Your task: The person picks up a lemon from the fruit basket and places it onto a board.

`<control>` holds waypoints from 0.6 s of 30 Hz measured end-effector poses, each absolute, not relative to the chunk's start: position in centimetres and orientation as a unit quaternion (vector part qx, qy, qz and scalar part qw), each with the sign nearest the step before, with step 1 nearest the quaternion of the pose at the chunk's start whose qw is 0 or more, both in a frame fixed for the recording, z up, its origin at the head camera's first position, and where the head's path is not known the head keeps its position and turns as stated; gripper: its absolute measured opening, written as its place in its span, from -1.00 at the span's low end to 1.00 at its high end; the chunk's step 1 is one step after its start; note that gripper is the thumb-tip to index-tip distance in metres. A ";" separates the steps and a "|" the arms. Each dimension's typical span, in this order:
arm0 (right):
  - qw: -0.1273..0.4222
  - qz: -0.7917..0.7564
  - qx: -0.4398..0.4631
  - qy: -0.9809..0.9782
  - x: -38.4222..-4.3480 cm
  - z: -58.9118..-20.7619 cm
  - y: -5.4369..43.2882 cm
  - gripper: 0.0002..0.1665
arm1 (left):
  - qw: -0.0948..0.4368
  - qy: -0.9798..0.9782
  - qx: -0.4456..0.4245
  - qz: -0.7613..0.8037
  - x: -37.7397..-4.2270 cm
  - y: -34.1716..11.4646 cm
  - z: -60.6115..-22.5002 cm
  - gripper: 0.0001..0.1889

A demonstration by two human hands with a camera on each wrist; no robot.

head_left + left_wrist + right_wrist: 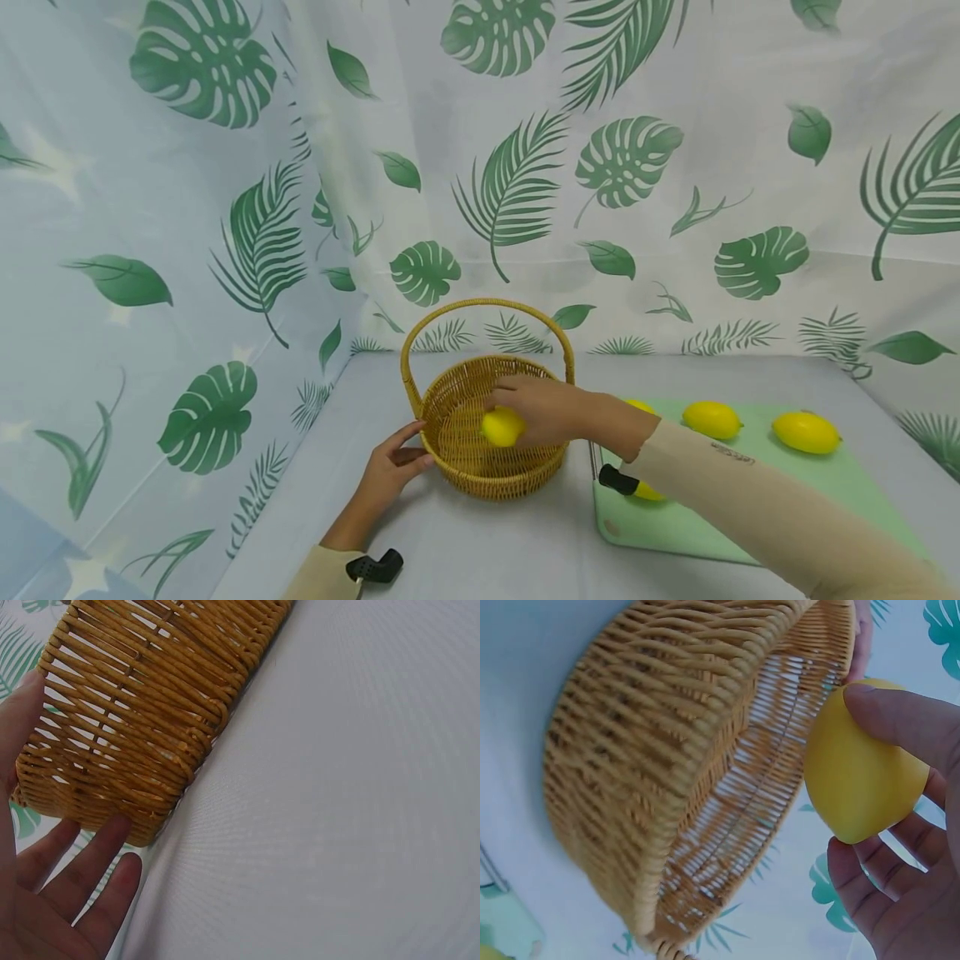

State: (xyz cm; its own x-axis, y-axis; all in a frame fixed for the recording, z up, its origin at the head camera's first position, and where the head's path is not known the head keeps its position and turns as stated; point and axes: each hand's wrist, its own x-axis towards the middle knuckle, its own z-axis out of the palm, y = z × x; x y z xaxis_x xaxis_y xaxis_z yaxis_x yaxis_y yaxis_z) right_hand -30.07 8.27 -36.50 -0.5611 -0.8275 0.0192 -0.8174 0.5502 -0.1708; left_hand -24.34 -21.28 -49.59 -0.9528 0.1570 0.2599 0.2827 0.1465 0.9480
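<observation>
A yellow lemon is pinched between the thumb and fingers of my right hand, over the inside of a round wicker basket with a tall arched handle. In the right wrist view, the lemon is beside the basket's rim, thumb on one side and fingertips on the other. My left hand rests against the basket's left side, near the foot of the handle. The left wrist view has its fingers spread and fairly straight along the woven wall.
Right of the basket lies a light green cutting board. Several lemons are on it, among them one lemon and another lemon; others are partly hidden by the right arm. A leaf-patterned curtain hangs behind the white table.
</observation>
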 end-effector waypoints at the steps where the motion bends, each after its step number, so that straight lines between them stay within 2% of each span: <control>1: 0.029 -0.082 -0.470 0.878 -30.1 -36.5 8.5 -0.34 | 0.051 -0.757 -0.147 -0.635 -24.3 -21.3 -49.6 -0.37; 12: 0.052 -0.192 -0.454 0.869 -30.2 -37.2 10.9 -0.33 | 0.049 -0.763 -0.152 -0.626 -24.3 -21.3 -49.3 -0.35; 18: 0.037 -0.228 -0.451 0.862 -29.9 -37.7 12.0 -0.33 | 0.044 -0.758 -0.156 -0.632 -24.3 -21.3 -49.3 -0.34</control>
